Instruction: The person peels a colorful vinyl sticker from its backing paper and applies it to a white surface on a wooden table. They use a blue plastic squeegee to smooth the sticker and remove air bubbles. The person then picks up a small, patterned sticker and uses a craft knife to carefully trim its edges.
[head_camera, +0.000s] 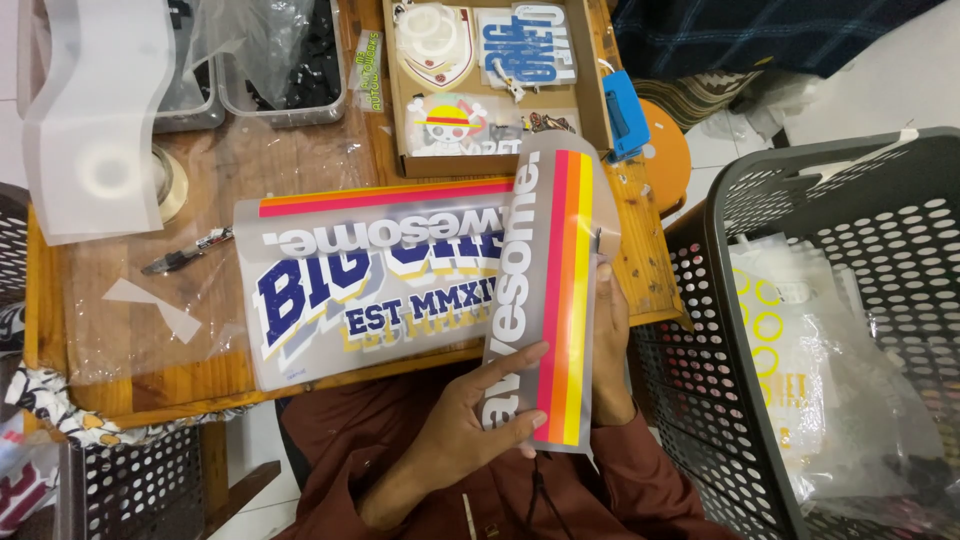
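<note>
Left hand (462, 425) grip pinches lower edge of translucent film strip with pink, orange and yellow stripes (555, 290); right hand (610, 350) grips it from behind. Strip stands upright, overlapping right end of large translucent printed film sheet with blue lettering (370, 285) flat on wooden counter (150, 385). Beyond: open cardboard box of stickers (490, 80). Right: black perforated plastic basket (830, 200).

My left hand (470, 415) rises from a dark red sleeve, fingers (520, 358) spread and pressed flat, thumb tucked low. My right hand (610, 345) sits opposite, mostly hidden, fingertips curled at the edge. Both wrists angle inward, close to my chest.
</note>
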